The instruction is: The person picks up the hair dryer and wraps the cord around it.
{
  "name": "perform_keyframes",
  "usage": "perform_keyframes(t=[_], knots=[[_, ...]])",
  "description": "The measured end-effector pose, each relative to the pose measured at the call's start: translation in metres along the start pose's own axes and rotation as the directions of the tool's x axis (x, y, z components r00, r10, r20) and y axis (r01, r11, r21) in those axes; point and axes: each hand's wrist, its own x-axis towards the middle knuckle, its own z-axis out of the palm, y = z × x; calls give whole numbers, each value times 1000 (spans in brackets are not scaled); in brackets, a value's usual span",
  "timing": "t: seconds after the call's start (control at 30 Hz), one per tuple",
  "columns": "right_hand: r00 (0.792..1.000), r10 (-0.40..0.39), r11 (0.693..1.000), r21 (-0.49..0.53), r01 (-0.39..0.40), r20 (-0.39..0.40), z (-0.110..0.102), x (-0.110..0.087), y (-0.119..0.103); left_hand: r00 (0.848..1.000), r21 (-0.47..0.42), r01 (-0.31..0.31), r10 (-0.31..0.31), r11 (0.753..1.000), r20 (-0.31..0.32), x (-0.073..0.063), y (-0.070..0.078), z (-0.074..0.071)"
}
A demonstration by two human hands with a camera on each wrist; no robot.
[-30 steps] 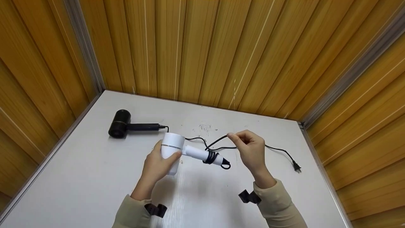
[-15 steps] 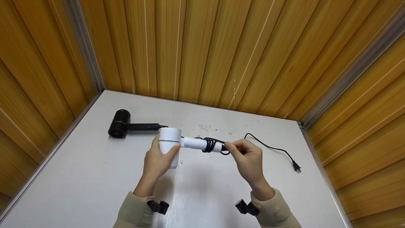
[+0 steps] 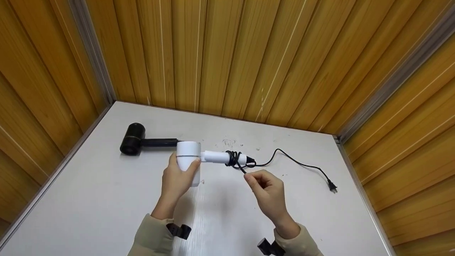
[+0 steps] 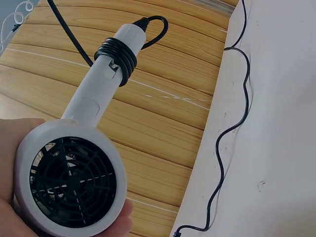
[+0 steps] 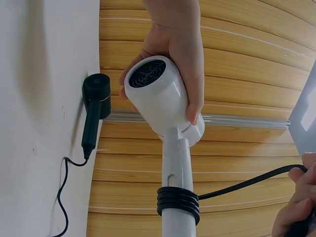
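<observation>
Left hand: the person's left hand (image 3: 176, 183) grips the barrel of a white hair dryer (image 3: 215, 156), thumb along one side and fingers curled round the other, close to where the handle joins.

White hair dryer: raised above the table in the left grip, its handle reaching out to the right of that hand. The left wrist view shows a round black grille (image 4: 74, 182) in the barrel end nearest the palm.

Right hand: the right hand (image 3: 270, 195) pinches a black cord (image 3: 233, 158) between thumb and fingers, nearer the person than the handle's tip.

Black cord: wound in several snug turns round the handle, to the right of the left grip; a straight length runs from these turns to the right-hand pinch. A small loop bends back at the handle's tip.

Dark hair dryer: a dark hair dryer (image 3: 131, 140) lies on the table beyond and left of the left grip, apart from both hands, its handle pointing right.

Thin cord: beyond the right hand and to its right, a thin cord (image 3: 300, 163) lies curved, ending in a two-pronged plug (image 3: 332, 186).

Surroundings: a white table (image 3: 106, 199) spreads beneath both hands; past its far edge, well beyond them, rises a yellow-brown wood-look wall (image 3: 213, 57).

Sleeves: pale, padded sleeves (image 3: 151, 236) cover both forearms behind the grips.
</observation>
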Motion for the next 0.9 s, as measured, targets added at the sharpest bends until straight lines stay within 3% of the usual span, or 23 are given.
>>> perform_keyframes(t=[0.27,0.43,0.7,0.9], knots=[[997,76,997,25,-77,23,7,-16,5,997,-36,77,-76,996,4,4,-1,1],[985,165,983,69,-169,58,12,-28,8,996,-58,94,-94,994,-1,5,1,0],[940,317,933,135,-332,123,21,-47,22,995,-107,98,-99,989,-1,4,2,-1],[890,417,885,139,-444,186,28,-56,40,995,-125,101,-103,987,-10,4,3,-1]])
